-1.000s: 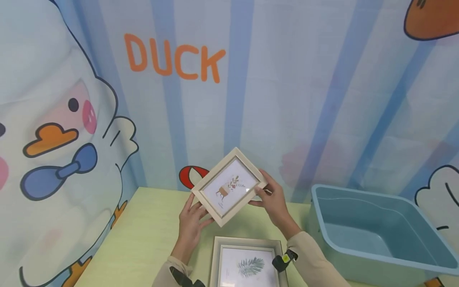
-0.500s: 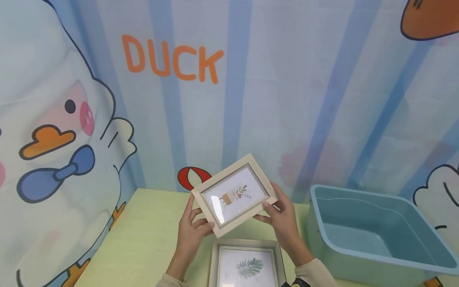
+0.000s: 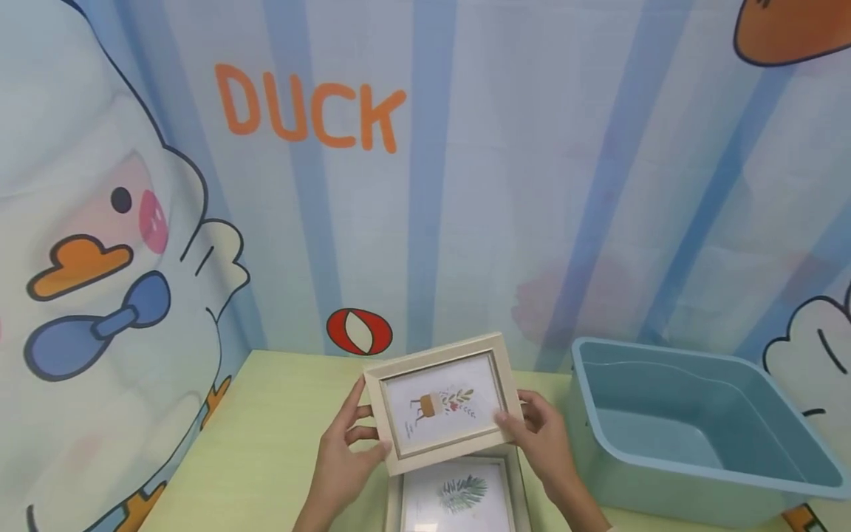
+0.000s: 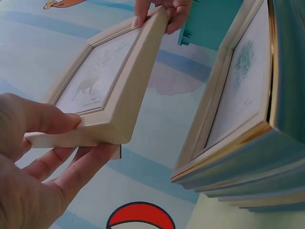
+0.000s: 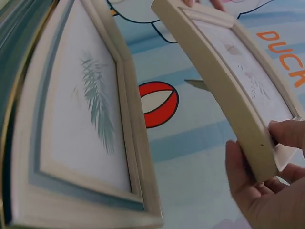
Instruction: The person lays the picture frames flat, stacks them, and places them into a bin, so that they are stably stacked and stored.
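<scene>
A cream picture frame (image 3: 439, 403) with a drawing of a potted plant is held up, slightly tilted, in both hands. At its left end my left hand (image 3: 342, 458) grips it, thumb on the front edge and fingers behind, as the left wrist view shows. The right end is pinched by my right hand (image 3: 548, 443), its thumb on the front. Beneath it lies a larger frame with a green leaf print (image 3: 459, 493), its upper part partly covered. In the left wrist view this leaf frame tops a stack of several frames (image 4: 238, 167).
On the right stands a blue-green plastic bin (image 3: 705, 473) with nothing seen inside. The pale yellow-green table (image 3: 266, 436) ends at a striped cloth backdrop (image 3: 479, 185) with printed ducks and lettering.
Both hands have lowered the picture frame toward the leaf frame and turned it from a steep diagonal to nearly level. It now overlaps the leaf frame in the head view.
</scene>
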`<state>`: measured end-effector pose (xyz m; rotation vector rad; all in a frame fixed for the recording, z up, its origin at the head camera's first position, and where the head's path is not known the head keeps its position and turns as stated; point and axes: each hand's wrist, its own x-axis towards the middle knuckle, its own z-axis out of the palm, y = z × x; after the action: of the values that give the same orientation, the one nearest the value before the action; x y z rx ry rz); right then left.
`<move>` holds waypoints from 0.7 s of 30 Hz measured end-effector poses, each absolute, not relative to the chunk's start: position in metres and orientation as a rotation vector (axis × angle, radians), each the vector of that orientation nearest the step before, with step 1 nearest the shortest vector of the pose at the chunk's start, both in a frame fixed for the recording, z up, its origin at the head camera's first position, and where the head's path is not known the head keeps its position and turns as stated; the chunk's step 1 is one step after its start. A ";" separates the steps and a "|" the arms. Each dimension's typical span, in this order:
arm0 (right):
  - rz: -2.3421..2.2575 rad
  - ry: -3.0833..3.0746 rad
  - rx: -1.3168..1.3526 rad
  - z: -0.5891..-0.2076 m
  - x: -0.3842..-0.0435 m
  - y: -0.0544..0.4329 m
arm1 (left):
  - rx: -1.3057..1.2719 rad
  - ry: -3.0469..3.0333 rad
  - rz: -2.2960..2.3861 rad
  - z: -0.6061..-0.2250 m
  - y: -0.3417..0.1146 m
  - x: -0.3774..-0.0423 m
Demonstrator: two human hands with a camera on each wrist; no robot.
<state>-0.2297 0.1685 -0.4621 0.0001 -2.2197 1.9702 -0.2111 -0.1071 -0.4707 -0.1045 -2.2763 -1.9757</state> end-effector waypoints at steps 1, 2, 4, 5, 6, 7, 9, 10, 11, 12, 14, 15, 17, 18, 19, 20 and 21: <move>1.919 -2.257 0.003 -0.463 -0.229 0.170 | -0.108 -2.298 -1.949 -0.470 -0.107 -0.209; 1.870 -2.292 0.007 -0.464 -0.228 0.171 | -0.109 -2.315 -1.924 -0.470 -0.107 -0.208; 1.776 -2.359 0.023 -0.464 -0.227 0.171 | -0.108 -2.343 -1.880 -0.469 -0.108 -0.204; 1.734 -2.388 0.032 -0.463 -0.227 0.171 | -0.110 -2.354 -1.858 -0.468 -0.108 -0.202; 1.693 -2.414 0.041 -0.462 -0.228 0.170 | -0.113 -2.363 -1.836 -0.468 -0.108 -0.200; 1.654 -2.438 0.051 -0.460 -0.228 0.170 | -0.113 -2.368 -1.823 -0.468 -0.108 -0.198; 1.599 -2.482 0.062 -0.456 -0.229 0.168 | -0.134 -2.367 -1.799 -0.468 -0.109 -0.195; 1.573 -2.506 0.065 -0.455 -0.229 0.167 | -0.145 -2.369 -1.786 -0.468 -0.109 -0.193; 1.567 -2.522 0.066 -0.454 -0.229 0.167 | -0.162 -2.362 -1.778 -0.468 -0.108 -0.192; 1.569 -2.536 0.064 -0.453 -0.229 0.167 | -0.180 -2.363 -1.761 -0.469 -0.108 -0.191; 1.617 -2.559 0.064 -0.452 -0.227 0.169 | -0.221 -2.370 -1.711 -0.469 -0.108 -0.189; 1.668 -2.570 0.083 -0.452 -0.227 0.170 | -0.241 -2.374 -1.680 -0.469 -0.107 -0.188; 1.797 -2.586 0.120 -0.449 -0.227 0.174 | -0.282 -2.381 -1.604 -0.470 -0.107 -0.186; 1.865 -2.596 0.147 -0.447 -0.227 0.177 | -0.304 -2.383 -1.553 -0.471 -0.107 -0.185; 1.926 -2.609 0.185 -0.445 -0.228 0.180 | -0.325 -2.383 -1.499 -0.472 -0.108 -0.184; 1.989 -2.626 0.224 -0.442 -0.229 0.182 | -0.345 -2.375 -1.450 -0.472 -0.108 -0.183; 2.045 -2.642 0.274 -0.440 -0.230 0.185 | -0.364 -2.366 -1.400 -0.473 -0.108 -0.182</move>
<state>-0.2304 0.1849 -0.4397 0.2735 -2.6421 2.0452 -0.1824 -0.1079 -0.4733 -0.3644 -2.3659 -1.4002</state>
